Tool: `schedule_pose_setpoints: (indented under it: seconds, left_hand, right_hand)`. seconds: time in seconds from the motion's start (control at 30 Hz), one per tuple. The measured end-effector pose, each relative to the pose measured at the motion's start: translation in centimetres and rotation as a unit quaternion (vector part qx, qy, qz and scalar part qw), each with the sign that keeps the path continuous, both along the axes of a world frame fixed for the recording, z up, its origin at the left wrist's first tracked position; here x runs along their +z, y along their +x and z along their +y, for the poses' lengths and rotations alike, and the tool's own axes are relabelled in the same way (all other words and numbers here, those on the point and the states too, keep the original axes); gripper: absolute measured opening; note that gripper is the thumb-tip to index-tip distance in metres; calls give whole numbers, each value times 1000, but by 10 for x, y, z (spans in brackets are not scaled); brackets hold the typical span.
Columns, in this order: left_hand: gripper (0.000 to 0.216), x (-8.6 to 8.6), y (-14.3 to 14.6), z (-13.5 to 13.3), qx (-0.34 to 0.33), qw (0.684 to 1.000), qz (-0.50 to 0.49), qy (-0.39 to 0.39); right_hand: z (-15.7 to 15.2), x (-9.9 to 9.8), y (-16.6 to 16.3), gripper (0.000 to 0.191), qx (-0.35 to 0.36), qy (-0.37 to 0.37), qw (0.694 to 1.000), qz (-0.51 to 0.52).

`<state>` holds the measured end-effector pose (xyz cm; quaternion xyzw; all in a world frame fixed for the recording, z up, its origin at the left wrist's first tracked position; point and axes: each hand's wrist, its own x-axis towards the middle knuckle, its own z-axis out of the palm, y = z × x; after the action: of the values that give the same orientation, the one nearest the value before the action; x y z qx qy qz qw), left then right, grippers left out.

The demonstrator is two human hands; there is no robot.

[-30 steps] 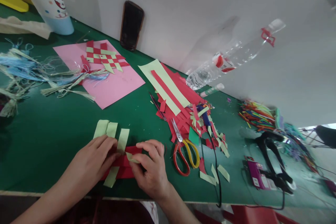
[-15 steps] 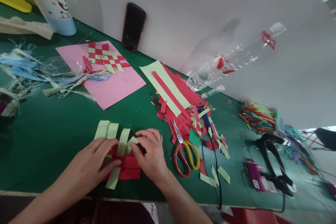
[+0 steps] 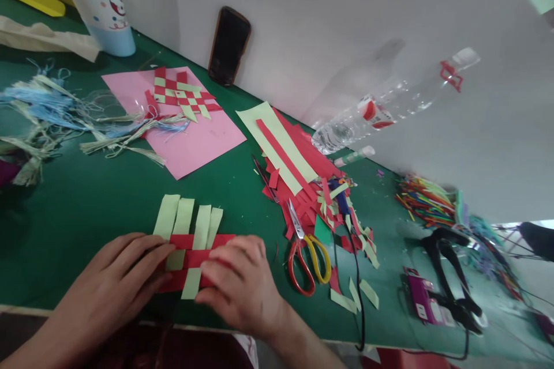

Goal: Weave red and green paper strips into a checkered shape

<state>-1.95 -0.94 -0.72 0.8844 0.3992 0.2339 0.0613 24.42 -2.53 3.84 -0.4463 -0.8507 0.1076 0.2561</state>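
A small weave of red and pale green paper strips (image 3: pixel 193 256) lies on the green table near its front edge. Several pale green strips (image 3: pixel 202 225) stick out from its far side, and one short end shows at the near side. My left hand (image 3: pixel 115 274) grips the left end of the weave, fingers bent and close together. At the right end my right hand (image 3: pixel 249 288) has its fingers curled over the red strips, with the thumb by the near edge. The strip ends under both hands are hidden.
Scissors (image 3: pixel 299 236) lie right of my hands, beside red and green paper scraps (image 3: pixel 309 213). A pink sheet (image 3: pixel 194 153) bears finished woven pieces (image 3: pixel 186 97), near blue tassels (image 3: pixel 47 98). A phone (image 3: pixel 229 46), clear bottle (image 3: pixel 372 112) and dotted cup (image 3: pixel 106 6) stand by the wall.
My right hand has moved from the far pale green strip down onto the right end of the weave. The left hand has shifted left, and that rightmost green strip now lies straighter.
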Motion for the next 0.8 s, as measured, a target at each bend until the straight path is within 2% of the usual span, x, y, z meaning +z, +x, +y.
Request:
schedule_pose_setpoints:
  seconds: [0.13, 0.23, 0.37, 0.53, 0.67, 0.8]
  left_hand:
    - [30, -8, -4, -4, 21, 999, -13, -24]
    - [32, -12, -4, -5, 20, 999, -24, -41]
    - [33, -14, -4, -6, 16, 998, -27, -46]
    - [31, -13, -4, -6, 22, 998, -29, -49]
    - [33, -13, -2, -7, 23, 999, -17, -42]
    - [35, -15, -1, -7, 25, 999, -16, -42]
  right_hand:
    - [-22, -5, -15, 5, 34, 1, 998, -47]
    - [-24, -13, -20, 14, 42, -9, 996, -77]
    - [-22, -21, -21, 15, 48, -11, 996, -75]
    - [-24, -18, -20, 7, 23, -11, 999, -48]
    - [-13, -14, -22, 22, -19, 1, 998, -62]
    - [10, -21, -25, 40, -3, -5, 991, -134]
